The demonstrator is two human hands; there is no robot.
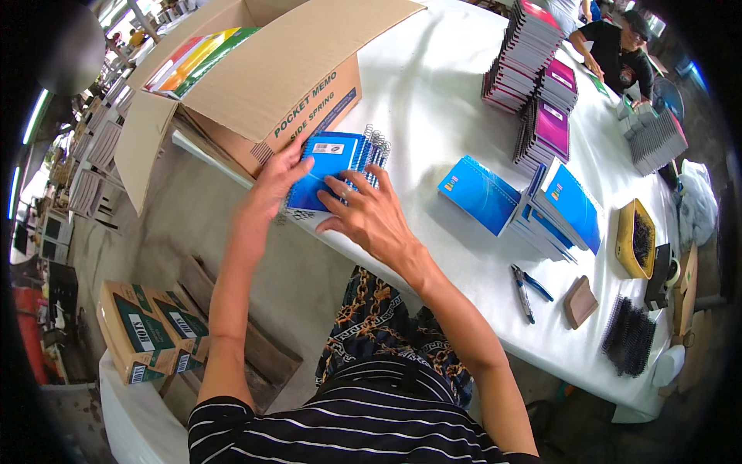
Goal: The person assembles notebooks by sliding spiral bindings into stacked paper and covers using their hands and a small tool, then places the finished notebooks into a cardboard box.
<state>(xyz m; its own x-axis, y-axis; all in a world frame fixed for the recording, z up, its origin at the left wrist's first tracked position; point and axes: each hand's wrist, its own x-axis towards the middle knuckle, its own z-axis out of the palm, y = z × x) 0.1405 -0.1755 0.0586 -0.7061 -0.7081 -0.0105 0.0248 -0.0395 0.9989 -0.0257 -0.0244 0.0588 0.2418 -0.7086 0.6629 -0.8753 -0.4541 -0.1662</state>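
A stack of small blue spiral notebooks (328,158) is at the near table edge, beside the cardboard box. Wire coils show along its right side, and a white label is on the top cover. My left hand (274,182) grips the stack's left side, thumb on the top cover and the other fingers partly hidden. Spread fingers of my right hand (371,213) rest on the cover and the coil side, bent but apart. To the right, more blue notebooks (479,193) lie fanned against a leaning blue stack (568,205).
An open cardboard box (301,85) holds colourful packs (205,62). Tall notebook stacks (525,58) rise at the back. Pliers (533,290), a brown block (580,301), black coils (627,336) and a yellow tray (622,240) lie right. Wrapped packages (139,332) sit lower left; a co-worker (618,58) works far right.
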